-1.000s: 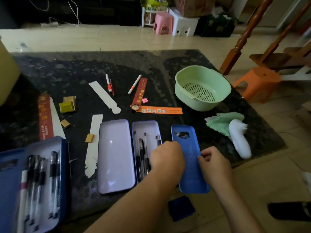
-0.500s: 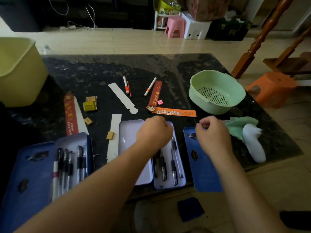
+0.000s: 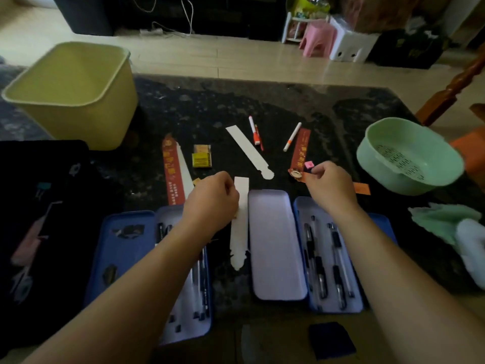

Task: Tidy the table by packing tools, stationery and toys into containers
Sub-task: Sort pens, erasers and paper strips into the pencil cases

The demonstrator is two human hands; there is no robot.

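Nearest, the left pencil case [image 3: 123, 248] and the right pencil case [image 3: 275, 245] lie open at the front edge of the tabletop [image 3: 210, 106], pens in their trays and lids laid flat so that loose stationery can drop straight in. Just beyond, the left hand [image 3: 211, 203] hangs beside a white paper strip [image 3: 240, 222], its fingers curled, though I cannot tell whether they hold anything. The right hand [image 3: 329, 185] pinches the orange paper strip [image 3: 363, 189] at one end, probably to lift it for packing. Farther back lie a pink eraser [image 3: 309, 164] and two markers [image 3: 253, 130], with the yellow bin [image 3: 78, 119] far left and the green colander [image 3: 393, 169] far right, apparently waiting as containers.
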